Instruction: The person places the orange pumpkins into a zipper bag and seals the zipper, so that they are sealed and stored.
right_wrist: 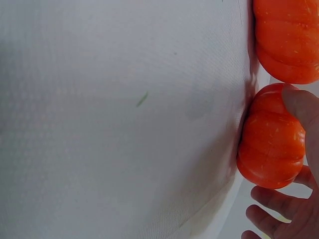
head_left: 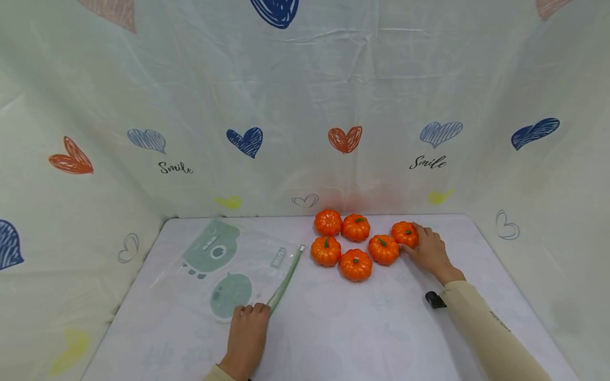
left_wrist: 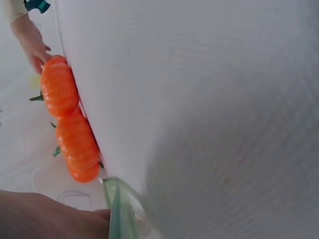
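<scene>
From the head view, your right hand [head_left: 430, 250] reaches toward the far right part of the tabletop [head_left: 362, 328] and has its fingers curled around the rightmost pumpkin [head_left: 405, 233], thumb at its near side. That pumpkin sits at the right end of a cluster of six small orange pumpkins near the far edge, just right of the middle; its closest neighbour [head_left: 383, 249] lies just beside it to the left. Your left hand [head_left: 246, 338] lies near the front edge, left of the middle, its fingertips on the near corner of a clear zip bag [head_left: 229, 264] printed with green figures. The bag lies flat across the far left part of the tabletop, its green zip strip [head_left: 285, 282] running from your fingers toward the pumpkins. Whether those fingers pinch the strip or only press on it, you cannot tell here.

From the left wrist view, your left hand [left_wrist: 45, 216] shows at the bottom left corner with the green zip strip [left_wrist: 118, 211] against it; the grip itself is hidden. Two pumpkins [left_wrist: 70, 119] show beyond, and your right hand [left_wrist: 32, 42] touches the farther one.

From the right wrist view, your right hand [right_wrist: 294, 199] wraps the pumpkin [right_wrist: 271, 144], thumb over its top and fingers curling beneath, with a second pumpkin [right_wrist: 289, 40] just beside it
</scene>
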Demonstrator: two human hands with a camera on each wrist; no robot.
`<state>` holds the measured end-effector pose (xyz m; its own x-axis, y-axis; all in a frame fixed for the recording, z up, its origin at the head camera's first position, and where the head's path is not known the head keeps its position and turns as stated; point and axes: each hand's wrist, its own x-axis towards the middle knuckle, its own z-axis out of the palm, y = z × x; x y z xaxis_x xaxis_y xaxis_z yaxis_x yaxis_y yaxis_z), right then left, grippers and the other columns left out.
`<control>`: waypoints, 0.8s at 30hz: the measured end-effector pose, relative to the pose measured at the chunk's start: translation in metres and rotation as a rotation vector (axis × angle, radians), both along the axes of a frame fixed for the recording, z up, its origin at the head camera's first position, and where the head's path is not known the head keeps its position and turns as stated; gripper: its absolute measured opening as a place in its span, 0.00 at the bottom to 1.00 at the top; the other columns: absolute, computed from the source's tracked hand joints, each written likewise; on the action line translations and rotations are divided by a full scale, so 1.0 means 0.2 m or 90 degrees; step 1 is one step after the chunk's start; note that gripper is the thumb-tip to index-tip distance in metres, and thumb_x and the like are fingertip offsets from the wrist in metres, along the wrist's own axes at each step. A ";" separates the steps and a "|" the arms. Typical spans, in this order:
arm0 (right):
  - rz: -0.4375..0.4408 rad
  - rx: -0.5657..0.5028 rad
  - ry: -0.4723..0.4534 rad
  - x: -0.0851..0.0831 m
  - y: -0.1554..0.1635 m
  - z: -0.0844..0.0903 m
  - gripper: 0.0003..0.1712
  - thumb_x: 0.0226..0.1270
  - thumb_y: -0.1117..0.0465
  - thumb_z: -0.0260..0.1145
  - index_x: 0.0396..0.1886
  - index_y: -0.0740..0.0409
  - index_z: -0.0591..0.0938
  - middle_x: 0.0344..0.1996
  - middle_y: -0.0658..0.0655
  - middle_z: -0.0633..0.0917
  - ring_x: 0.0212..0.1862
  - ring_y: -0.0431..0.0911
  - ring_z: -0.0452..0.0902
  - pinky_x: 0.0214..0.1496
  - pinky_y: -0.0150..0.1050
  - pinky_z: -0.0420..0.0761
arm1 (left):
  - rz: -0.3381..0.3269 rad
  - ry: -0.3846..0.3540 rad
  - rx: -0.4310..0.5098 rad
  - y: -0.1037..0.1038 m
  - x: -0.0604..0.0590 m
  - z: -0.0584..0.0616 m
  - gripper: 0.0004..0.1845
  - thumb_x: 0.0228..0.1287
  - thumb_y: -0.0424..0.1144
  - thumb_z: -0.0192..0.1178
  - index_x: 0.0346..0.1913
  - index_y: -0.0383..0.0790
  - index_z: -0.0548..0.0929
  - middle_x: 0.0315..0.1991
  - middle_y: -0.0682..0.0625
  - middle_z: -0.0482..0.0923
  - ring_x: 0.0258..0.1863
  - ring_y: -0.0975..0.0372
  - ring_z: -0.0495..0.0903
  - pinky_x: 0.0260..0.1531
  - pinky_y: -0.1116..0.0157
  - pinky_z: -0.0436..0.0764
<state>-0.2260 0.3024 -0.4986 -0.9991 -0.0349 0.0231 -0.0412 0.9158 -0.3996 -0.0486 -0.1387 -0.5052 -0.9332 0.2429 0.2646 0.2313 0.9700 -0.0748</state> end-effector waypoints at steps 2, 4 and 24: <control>0.000 -0.001 0.001 0.00 0.00 0.00 0.47 0.71 0.53 0.73 0.77 0.75 0.61 0.65 0.83 0.70 0.64 0.78 0.65 0.69 0.75 0.65 | 0.006 0.029 0.000 -0.01 0.00 -0.01 0.13 0.46 0.27 0.80 0.33 0.40 0.87 0.33 0.49 0.86 0.31 0.55 0.85 0.39 0.54 0.80; 0.001 0.000 0.002 0.00 0.00 -0.01 0.47 0.71 0.54 0.73 0.77 0.75 0.61 0.65 0.83 0.70 0.64 0.78 0.65 0.68 0.75 0.65 | 0.008 0.057 0.006 -0.01 0.00 -0.01 0.14 0.44 0.26 0.81 0.33 0.39 0.87 0.33 0.49 0.85 0.31 0.54 0.85 0.39 0.53 0.80; 0.003 -0.004 0.022 -0.02 0.02 -0.02 0.48 0.69 0.54 0.76 0.76 0.76 0.63 0.65 0.82 0.72 0.64 0.78 0.68 0.66 0.76 0.67 | 0.018 0.135 0.095 -0.04 -0.02 0.04 0.38 0.37 0.31 0.84 0.60 0.34 0.86 0.54 0.45 0.83 0.53 0.48 0.78 0.57 0.42 0.75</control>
